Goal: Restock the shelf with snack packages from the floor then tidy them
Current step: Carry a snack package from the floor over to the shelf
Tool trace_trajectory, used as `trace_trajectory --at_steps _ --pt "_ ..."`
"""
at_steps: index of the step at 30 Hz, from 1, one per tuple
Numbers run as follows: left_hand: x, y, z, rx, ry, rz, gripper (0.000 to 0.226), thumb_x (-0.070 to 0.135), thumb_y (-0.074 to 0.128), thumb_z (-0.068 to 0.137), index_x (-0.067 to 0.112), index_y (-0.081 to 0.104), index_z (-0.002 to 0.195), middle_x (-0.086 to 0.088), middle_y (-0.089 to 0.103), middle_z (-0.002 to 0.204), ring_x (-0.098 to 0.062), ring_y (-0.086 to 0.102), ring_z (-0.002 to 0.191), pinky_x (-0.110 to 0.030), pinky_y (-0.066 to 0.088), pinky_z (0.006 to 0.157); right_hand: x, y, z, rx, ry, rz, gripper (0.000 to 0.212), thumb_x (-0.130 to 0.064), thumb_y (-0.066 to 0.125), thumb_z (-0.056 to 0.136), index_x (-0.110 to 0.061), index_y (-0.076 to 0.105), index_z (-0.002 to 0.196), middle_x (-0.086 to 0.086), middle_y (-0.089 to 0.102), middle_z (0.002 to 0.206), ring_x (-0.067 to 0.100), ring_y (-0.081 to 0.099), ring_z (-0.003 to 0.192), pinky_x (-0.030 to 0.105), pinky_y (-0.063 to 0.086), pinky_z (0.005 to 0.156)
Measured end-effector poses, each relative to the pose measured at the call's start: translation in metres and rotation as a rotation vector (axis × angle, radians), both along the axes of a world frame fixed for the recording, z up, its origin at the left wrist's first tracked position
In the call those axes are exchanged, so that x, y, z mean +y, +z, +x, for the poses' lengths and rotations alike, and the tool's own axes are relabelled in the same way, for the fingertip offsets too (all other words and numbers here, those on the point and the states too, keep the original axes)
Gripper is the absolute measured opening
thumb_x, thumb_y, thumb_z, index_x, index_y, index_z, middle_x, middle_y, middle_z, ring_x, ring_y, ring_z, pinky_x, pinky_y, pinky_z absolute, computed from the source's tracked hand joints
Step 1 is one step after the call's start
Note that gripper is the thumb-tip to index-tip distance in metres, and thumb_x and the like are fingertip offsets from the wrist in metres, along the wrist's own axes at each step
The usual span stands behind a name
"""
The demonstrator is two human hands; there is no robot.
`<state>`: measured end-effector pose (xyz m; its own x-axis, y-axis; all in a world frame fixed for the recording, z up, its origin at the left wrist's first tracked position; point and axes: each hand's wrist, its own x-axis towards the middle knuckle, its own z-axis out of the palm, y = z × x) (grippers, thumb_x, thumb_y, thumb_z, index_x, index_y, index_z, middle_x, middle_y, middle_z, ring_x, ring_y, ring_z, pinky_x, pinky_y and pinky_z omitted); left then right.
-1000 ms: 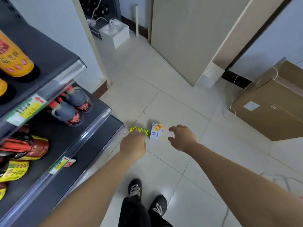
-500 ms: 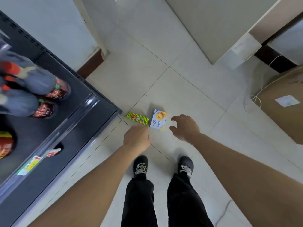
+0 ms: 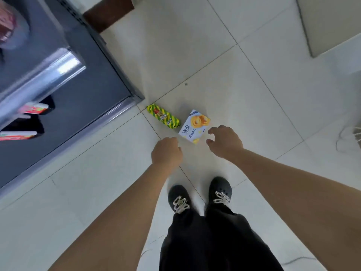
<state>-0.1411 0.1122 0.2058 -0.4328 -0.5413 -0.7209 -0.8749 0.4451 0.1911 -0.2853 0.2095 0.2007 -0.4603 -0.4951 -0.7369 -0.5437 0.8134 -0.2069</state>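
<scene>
Two snack packages lie on the pale tiled floor. A green-and-yellow striped roll pack (image 3: 163,118) sits just off the corner of the dark shelf unit (image 3: 93,94). Beside it on the right lies a white-and-yellow cookie box (image 3: 194,126). My left hand (image 3: 166,152) hovers just below the gap between them, fingers curled, holding nothing. My right hand (image 3: 224,140) is to the right of the cookie box, fingers spread toward it, apart from it.
The shelf's lower tiers fill the left, with a silver rail (image 3: 39,79), flat red packages (image 3: 31,110) and a blurred bottle (image 3: 11,28) above. My two black shoes (image 3: 200,196) stand right behind the hands. A loose cord (image 3: 347,135) lies at the right edge.
The view has tilted down and drawn closer to the floor. Both hands have dropped toward the two packages; the right hand is nearer the cookie box. Neither package has moved.
</scene>
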Motion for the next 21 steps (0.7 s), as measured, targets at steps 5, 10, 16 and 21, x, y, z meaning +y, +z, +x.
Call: trace_trajectory --at_steps 5,10,16,21 --pt "0.013 -0.093 0.0 -0.019 0.028 0.017 0.034 0.024 0.045 0.097 0.01 0.057 0.125 -0.01 0.059 0.124 -0.029 0.054 0.116 -0.036 0.048 0.088 -0.001 -0.093 -0.007 0.016 0.034 -0.008 0.039 -0.031 0.051 0.095 -0.023 0.051 0.134 0.006 0.051 0.128 0.024 0.042 0.127 0.035 0.043 0.093" --pt "0.024 -0.183 -0.003 -0.074 0.077 0.112 0.036 0.024 0.046 0.096 0.008 0.054 0.128 -0.012 0.056 0.127 -0.03 0.052 0.118 -0.036 0.045 0.09 -0.014 -0.177 -0.022 0.059 0.051 -0.042 0.043 -0.03 0.052 0.095 -0.018 0.047 0.136 0.008 0.047 0.134 0.027 0.039 0.129 0.038 0.041 0.095" --pt "0.027 -0.243 -0.028 -0.082 0.402 0.437 0.061 0.011 0.044 0.096 0.0 0.013 0.147 -0.014 0.041 0.143 -0.029 0.042 0.13 -0.034 0.039 0.1 -0.031 -0.25 -0.035 -0.053 0.065 0.045 0.077 -0.014 0.055 0.089 -0.012 0.01 0.152 0.011 0.015 0.157 0.029 0.016 0.145 0.044 0.029 0.112" --pt "0.029 -0.249 -0.02 0.134 0.868 0.658 0.05 0.003 0.056 0.084 0.015 0.044 0.132 -0.008 0.054 0.13 -0.022 0.05 0.105 -0.033 0.044 0.082 -0.034 -0.247 -0.025 0.009 -0.032 0.027 0.047 -0.008 0.049 0.087 -0.006 0.037 0.132 0.018 0.042 0.132 0.036 0.038 0.124 0.038 0.036 0.095"
